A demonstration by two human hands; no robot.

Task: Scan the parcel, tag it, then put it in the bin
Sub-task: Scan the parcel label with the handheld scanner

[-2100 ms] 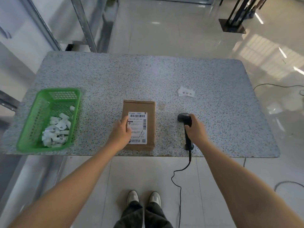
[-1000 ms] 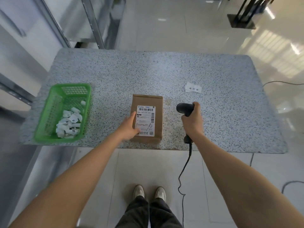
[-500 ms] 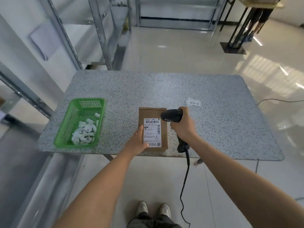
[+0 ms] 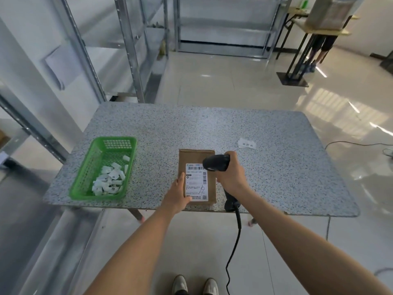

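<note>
A flat brown parcel [image 4: 196, 157] with a white shipping label [image 4: 196, 182] lies near the front edge of the speckled table [image 4: 212, 128]. My left hand [image 4: 177, 195] rests flat on the parcel's lower left corner, holding it down. My right hand [image 4: 231, 173] grips a black corded barcode scanner [image 4: 215, 162], whose head hovers over the label's upper right barcode. A green basket [image 4: 106, 145] with several white tags [image 4: 110, 179] sits at the table's left front.
A small white paper slip [image 4: 246, 143] lies on the table right of the parcel. The scanner cable [image 4: 234, 248] hangs down in front of the table. Metal shelving [image 4: 127, 50] stands behind on the left; another person's legs [image 4: 321, 50] show at the far right.
My right hand has lifted the scanner off the table and swung it left over the parcel's label. My left hand stays on the parcel. My view has tilted up.
</note>
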